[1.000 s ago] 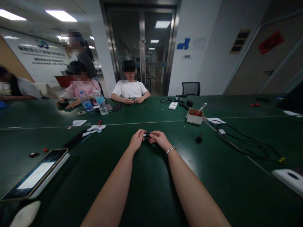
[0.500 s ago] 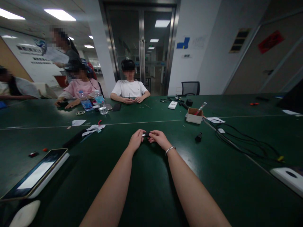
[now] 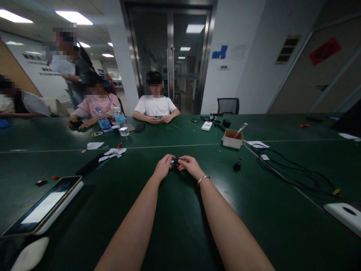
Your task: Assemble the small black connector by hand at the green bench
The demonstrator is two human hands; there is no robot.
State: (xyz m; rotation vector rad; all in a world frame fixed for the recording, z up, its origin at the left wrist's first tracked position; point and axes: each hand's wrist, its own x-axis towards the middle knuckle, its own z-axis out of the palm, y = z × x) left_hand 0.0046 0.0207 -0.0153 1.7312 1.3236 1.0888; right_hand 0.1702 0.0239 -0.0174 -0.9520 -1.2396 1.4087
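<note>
Both hands meet over the middle of the green table (image 3: 180, 210). Between them is a small black piece with a shiny silver end (image 3: 175, 161), too small to name more exactly. The fingers of my left hand (image 3: 163, 168) are closed at its silver end. My right hand (image 3: 190, 166), with a silver bracelet at the wrist, pinches the black end. The fingertips hide part of the piece. To the right, apart from my hands, a short black fitting (image 3: 237, 165) lies on the table.
A phone (image 3: 45, 205) rests on a white block at left, above a white mouse (image 3: 31, 254). Paper scraps (image 3: 113, 152) and bottles (image 3: 123, 126) lie beyond. At right are an open small box (image 3: 232, 142), black cables (image 3: 299, 175) and a white device (image 3: 345, 214). Several people are across the table.
My hands keep hold of the black piece in nearly the same spot, its angle barely altered. The view has shifted slightly. The standing person at the back left has moved a little left.
</note>
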